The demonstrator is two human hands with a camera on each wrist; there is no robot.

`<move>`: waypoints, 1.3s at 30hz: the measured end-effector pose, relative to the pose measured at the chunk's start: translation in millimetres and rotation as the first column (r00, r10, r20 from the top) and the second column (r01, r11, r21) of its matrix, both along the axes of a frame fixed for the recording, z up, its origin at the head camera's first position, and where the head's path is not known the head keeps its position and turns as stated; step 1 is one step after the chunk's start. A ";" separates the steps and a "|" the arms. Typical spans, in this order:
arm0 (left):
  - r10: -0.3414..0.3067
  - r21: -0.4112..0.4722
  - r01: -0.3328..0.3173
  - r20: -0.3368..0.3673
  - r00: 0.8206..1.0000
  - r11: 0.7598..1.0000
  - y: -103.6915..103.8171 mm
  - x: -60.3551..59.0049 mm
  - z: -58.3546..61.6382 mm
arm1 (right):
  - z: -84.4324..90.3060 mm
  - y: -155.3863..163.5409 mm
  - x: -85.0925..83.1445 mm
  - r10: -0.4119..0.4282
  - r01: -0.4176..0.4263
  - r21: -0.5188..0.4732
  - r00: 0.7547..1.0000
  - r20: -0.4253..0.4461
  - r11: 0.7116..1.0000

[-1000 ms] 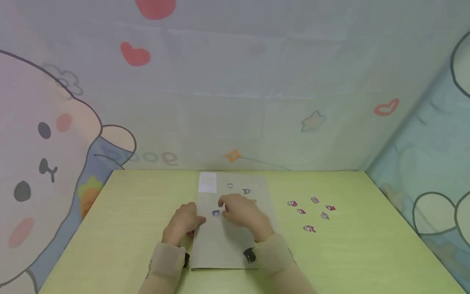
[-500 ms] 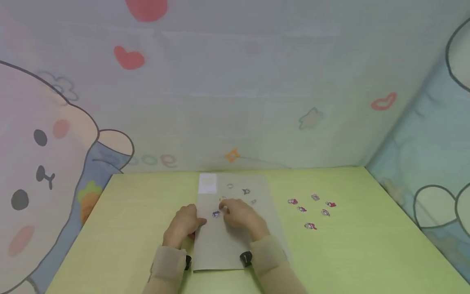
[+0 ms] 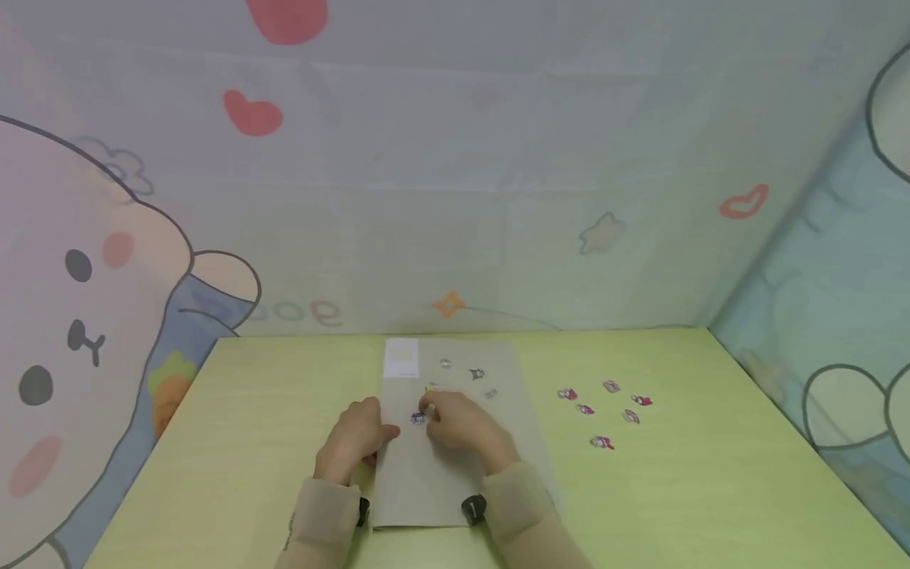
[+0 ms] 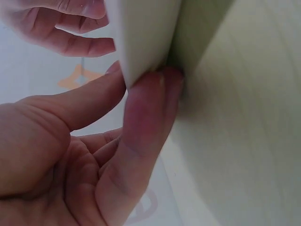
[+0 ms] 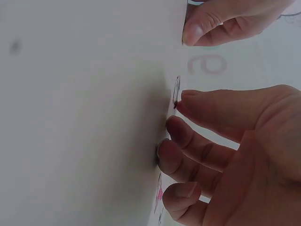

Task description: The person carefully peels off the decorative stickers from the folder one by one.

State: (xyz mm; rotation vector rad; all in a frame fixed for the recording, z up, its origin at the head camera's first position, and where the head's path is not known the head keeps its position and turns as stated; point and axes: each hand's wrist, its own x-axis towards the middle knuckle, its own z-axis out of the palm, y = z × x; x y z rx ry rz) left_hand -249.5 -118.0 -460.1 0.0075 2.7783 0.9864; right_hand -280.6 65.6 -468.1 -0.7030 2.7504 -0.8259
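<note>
A flat grey-beige booklet [image 3: 408, 490] lies upright on the table, with a white label [image 3: 401, 358] at its top left. My left hand [image 3: 351, 435] pinches its left edge, thumb on the cover and fingers beneath, as the left wrist view shows edge-on. Over the cover my right hand [image 3: 465, 423] bends its fingers down to the surface. Its thumb touches or nearly touches a purple sticker [image 3: 417, 419]. A small yellow sticker [image 3: 430, 388] lies at the index finger, partly hidden. In the right wrist view nothing is visible between thumb and index.
Farther up the cover are a small pale sticker [image 3: 445, 363], a dark star-like one [image 3: 477, 374] and another pale one [image 3: 490, 393]. Several pink and red stickers, one of them low [image 3: 602, 442], lie scattered on the yellow-green table [image 3: 711, 490] to the right. A printed cloth [image 3: 455, 158] hangs behind.
My right hand has drawn slightly toward me, and the yellow sticker and a pale one on the cover have come into sight. The left hand keeps its hold on the booklet's edge.
</note>
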 end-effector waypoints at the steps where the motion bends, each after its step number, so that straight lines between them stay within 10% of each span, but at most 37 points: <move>1: -0.001 -0.001 0.001 0.003 1.000 1.000 0.0 -0.4 -0.5 | -0.9 -0.5 0.4 -0.004 0.004 0.000 1.000 0.003 1.000; 39: -0.005 -0.030 0.005 -0.003 1.000 1.000 0.6 -1.1 0.3 | 1.5 -12.8 -9.1 0.001 0.002 0.030 0.997 -0.081 1.000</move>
